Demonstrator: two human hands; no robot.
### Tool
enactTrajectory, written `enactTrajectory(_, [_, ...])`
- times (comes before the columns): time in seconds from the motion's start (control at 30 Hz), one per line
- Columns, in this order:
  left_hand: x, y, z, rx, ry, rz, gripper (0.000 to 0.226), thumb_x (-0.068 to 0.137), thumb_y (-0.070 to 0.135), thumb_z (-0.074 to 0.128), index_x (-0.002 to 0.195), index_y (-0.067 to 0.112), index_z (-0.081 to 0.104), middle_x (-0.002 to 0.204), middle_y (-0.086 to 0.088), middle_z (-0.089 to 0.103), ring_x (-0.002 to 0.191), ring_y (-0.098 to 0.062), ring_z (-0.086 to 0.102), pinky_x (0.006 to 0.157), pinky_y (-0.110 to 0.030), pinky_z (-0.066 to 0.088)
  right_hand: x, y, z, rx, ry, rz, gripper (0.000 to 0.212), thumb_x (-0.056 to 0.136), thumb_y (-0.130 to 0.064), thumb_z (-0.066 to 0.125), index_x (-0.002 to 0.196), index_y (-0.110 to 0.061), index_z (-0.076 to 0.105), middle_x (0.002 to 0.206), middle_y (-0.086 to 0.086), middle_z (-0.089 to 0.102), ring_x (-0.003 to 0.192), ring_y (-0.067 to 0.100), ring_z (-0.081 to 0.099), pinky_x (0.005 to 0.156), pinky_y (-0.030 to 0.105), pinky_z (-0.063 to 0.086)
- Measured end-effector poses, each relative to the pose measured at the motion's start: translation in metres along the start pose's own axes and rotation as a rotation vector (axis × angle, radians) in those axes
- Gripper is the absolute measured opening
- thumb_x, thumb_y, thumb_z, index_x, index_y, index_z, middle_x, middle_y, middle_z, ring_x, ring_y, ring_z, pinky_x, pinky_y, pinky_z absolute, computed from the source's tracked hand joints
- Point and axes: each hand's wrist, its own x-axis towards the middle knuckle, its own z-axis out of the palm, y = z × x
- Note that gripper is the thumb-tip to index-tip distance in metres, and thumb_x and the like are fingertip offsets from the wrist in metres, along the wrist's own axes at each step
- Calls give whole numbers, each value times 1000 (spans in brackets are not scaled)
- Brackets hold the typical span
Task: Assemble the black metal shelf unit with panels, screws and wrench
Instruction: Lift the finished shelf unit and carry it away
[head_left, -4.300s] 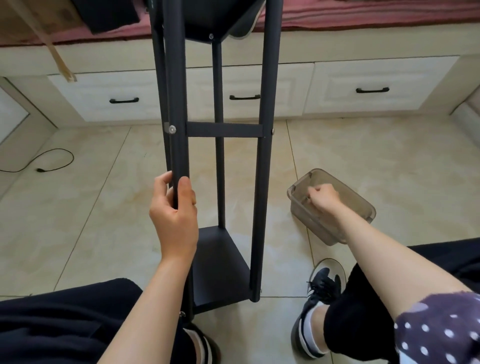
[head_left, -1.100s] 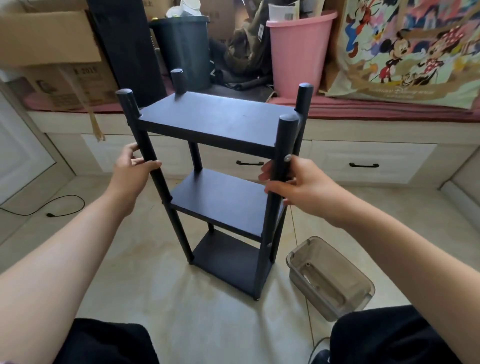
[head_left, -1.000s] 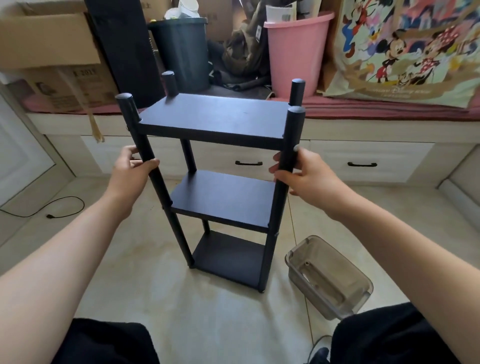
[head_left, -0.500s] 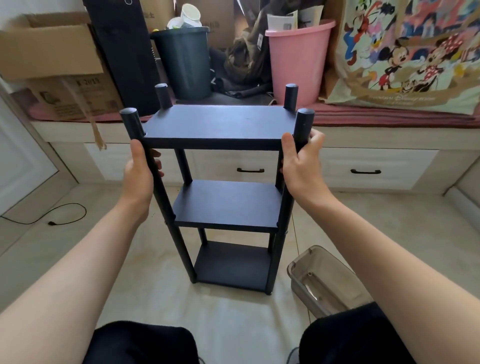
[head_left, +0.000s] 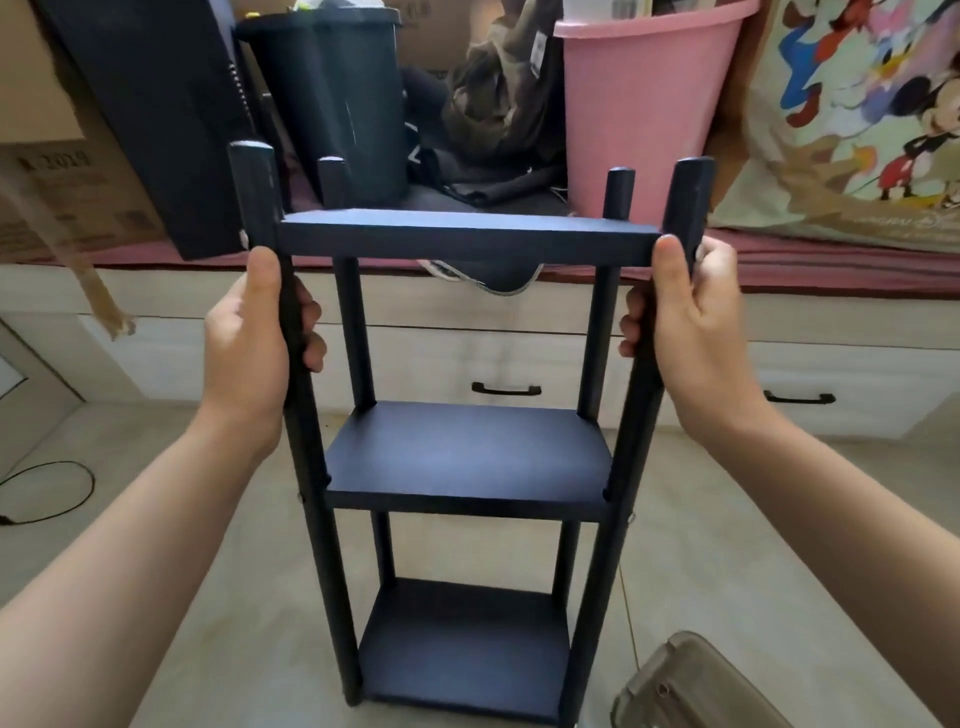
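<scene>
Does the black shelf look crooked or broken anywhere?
Nothing stands out. The shelf unit stands upright with three level panels, the left hand and right hand gripping its front posts. No dents or gaps show.

The black three-tier metal shelf unit (head_left: 467, 452) stands upright on the tiled floor (head_left: 218, 613), its three panels one above another. The left hand (head_left: 249, 338) grips its front left post, the right hand (head_left: 696, 332) its front right post, both just under the top panel. A clear plastic tub (head_left: 691, 686) sits on the floor right of the base. Behind, on the ledge, a dark round bin (head_left: 332, 98) stands left of a pink plastic bucket (head_left: 639, 104)
</scene>
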Motion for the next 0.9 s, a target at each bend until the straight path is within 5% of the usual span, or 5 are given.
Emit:
enactTrajectory(0.3, [37, 16, 7, -46, -123, -286, 66, 96, 71, 30, 86, 17, 69, 73, -2, 64, 66, -20, 62, 72, -37, 49, 33, 6, 1, -35, -31, 392, 22, 103, -39, 44, 96, -21, 53, 71, -2, 61, 64, 10, 61, 66, 29, 51])
enactTrajectory(0.47, [51, 66, 3, 64, -243, -610, 81, 88, 84, 23, 94, 27, 81, 92, -6, 76, 85, -21, 73, 92, -44, 46, 53, -32, -11, 48, -171, 709, 51, 80, -76, 38, 106, -42, 66, 102, -4, 75, 91, 15, 71, 87, 40, 49])
enactTrajectory(0.6, [58, 104, -4, 52, -275, -873, 80, 89, 83, 30, 102, 21, 80, 108, -8, 76, 107, -25, 67, 96, -52, 45, 67, -70, -16, 50, -230, 921, 57, 67, -94, 35, 89, -55, 71, 100, -12, 75, 99, 16, 70, 86, 42, 48])
enactTrajectory(0.77, [49, 152, -8, -57, -185, -1081, 50, 91, 63, 55, 72, 22, 78, 84, -2, 73, 95, -23, 65, 88, -65, 50, 60, -110, -13, 72, -152, 1103, 34, 91, -64, 48, 79, -43, 71, 88, -14, 75, 85, 9, 67, 69, 37, 49])
enactTrajectory(0.9, [15, 170, -4, -144, 51, -1142, 47, 95, 39, 61, 50, 25, 62, 69, 3, 66, 80, -19, 66, 74, -42, 59, 39, -130, -11, 114, -75, 1194, 23, 93, -50, 55, 91, -30, 67, 76, -18, 71, 77, 4, 65, 66, 33, 46])
